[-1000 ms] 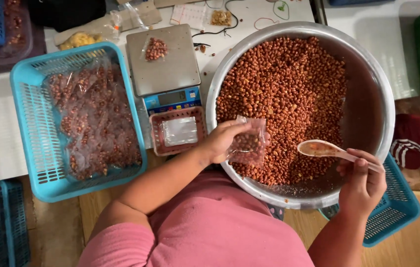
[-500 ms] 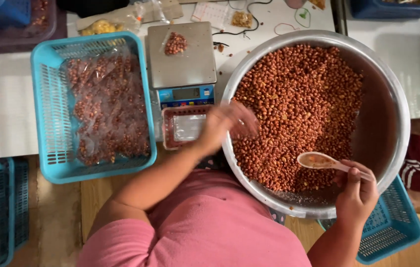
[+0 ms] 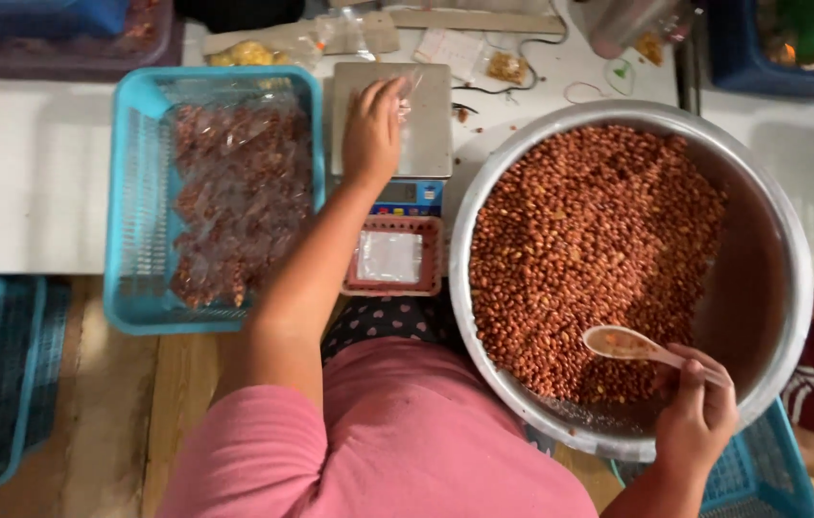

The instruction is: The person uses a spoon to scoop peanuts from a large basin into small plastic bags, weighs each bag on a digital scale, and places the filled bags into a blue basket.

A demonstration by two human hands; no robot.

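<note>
While seated at the surface [image 3: 42, 182]:
Left hand [image 3: 371, 134]: fingers curled, pressing a clear bag onto the scale [image 3: 392, 120].
Right hand [image 3: 695, 422]: pinching a spoon [image 3: 629, 345] over the peanut bowl [image 3: 771, 240].

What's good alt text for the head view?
Seen from above, a person's left hand rests on a small scale while the right hand holds a spoon over a metal bowl of peanuts.
</note>
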